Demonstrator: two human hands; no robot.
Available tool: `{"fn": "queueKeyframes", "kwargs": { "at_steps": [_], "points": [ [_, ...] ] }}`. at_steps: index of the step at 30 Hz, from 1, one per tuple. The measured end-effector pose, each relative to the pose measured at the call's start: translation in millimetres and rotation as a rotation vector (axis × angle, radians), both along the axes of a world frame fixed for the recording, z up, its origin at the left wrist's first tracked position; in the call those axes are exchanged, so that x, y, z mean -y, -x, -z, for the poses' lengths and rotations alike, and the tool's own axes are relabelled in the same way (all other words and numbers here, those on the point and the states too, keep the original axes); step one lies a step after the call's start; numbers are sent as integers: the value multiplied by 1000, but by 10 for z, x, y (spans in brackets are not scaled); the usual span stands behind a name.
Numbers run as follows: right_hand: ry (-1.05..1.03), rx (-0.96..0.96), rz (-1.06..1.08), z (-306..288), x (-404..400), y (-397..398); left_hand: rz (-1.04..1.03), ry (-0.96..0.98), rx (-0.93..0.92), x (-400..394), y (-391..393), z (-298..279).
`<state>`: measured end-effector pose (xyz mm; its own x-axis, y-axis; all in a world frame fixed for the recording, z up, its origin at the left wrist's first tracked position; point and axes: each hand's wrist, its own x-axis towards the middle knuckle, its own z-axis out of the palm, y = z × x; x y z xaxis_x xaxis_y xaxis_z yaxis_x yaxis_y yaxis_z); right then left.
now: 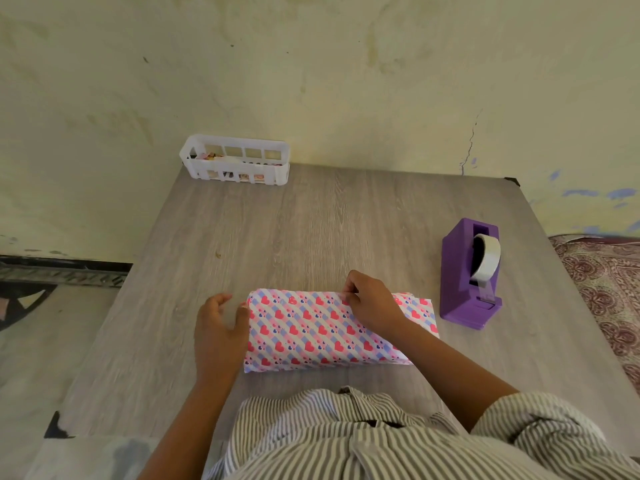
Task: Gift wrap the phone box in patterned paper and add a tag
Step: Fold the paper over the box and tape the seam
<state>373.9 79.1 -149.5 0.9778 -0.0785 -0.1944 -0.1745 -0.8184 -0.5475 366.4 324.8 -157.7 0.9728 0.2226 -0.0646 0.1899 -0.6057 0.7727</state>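
The phone box lies in the near middle of the table, fully covered by heart-patterned paper (pixel 311 330) in pink, red and lilac. My right hand (pixel 370 301) rests on its far top edge, fingers pinching the paper there. My left hand (pixel 221 327) is pressed flat against the box's left end, fingers spread, thumb on the paper's corner. The paper sticks out loosely past the box at the right end. No tag is visible on the parcel.
A purple tape dispenser (pixel 471 275) with a clear roll stands just right of the parcel. A white slotted basket (pixel 235 161) holding small items sits at the table's far left edge by the wall. A patterned cloth (pixel 606 289) lies beyond the grey wood-grain table's (pixel 294 230) right edge.
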Motion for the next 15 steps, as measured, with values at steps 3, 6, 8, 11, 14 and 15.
{"fn": "queueKeyframes", "kwargs": {
  "at_steps": [3, 6, 8, 11, 14, 15],
  "points": [
    [5, 7, -18, -21, 4, -8, 242, -203, 238, 127, 4, -48],
    [44, 16, -47, -50, 2, -9, 538, -360, 256, 318, -21, -31],
    [74, 19, -71, -68, -1, -10, 700, -490, 263, 460, -57, -23],
    [110, 28, -99, -80, -2, -19, 836, -655, 219, 647, -132, -51],
    [135, 18, -103, -80, 1, -29, 879, -693, 150, 761, -221, -50],
    [141, 14, -104, -78, 0, -34, 867, -699, 141, 790, -245, -61]
  ]
}}
